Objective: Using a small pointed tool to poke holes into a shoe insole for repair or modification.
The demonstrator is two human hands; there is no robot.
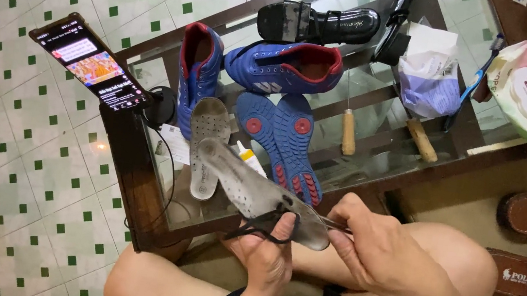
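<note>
left hand (pixel 269 255) rises palm-up over the lap, fingers curled shut on a grey insole (pixel 250 191) at the worktop's (pixel 130 170) near edge; right hand (pixel 369 249) pinches a needle (pixel 328 223) at its heel.

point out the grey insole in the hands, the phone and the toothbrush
grey insole (pixel 250 191), head view, middle of its perforated face
phone (pixel 91 63), head view, centre of the lit screen
toothbrush (pixel 475 81), head view, mid blue handle

Bright, even light; glass table (pixel 376 126) glares; edges perhaps slightly warped
</note>
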